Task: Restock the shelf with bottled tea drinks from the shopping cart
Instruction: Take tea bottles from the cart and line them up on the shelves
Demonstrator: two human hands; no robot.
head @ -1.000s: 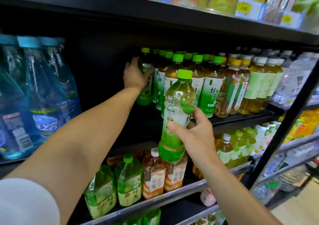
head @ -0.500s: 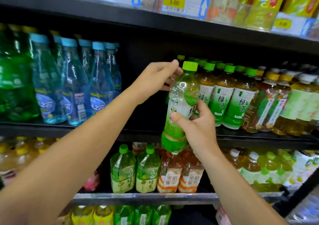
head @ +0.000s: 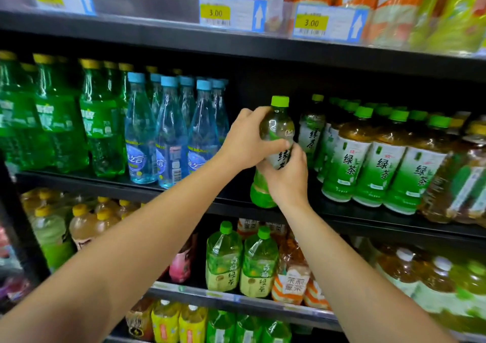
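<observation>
Green-capped and upright, the tea bottle [head: 276,143] sits inside a two-handed grip. Both bare forearms reach up and forward from the bottom of the view. The right hand [head: 285,178] wraps its fingers round the bottle's lower body, and the left hand [head: 246,143] curls over the shoulder just above it, thumb across the white label with green characters. The bottle's green base stands at the front edge of the dark shelf [head: 184,193]. Just right of the grip stand rows of matching green tea bottles [head: 373,158]. Left of the grip stand blue-capped clear bottles [head: 168,132], then green soda bottles [head: 60,122] farther left. Below it, squat green-capped bottles [head: 242,261] fill the lower shelf.
</observation>
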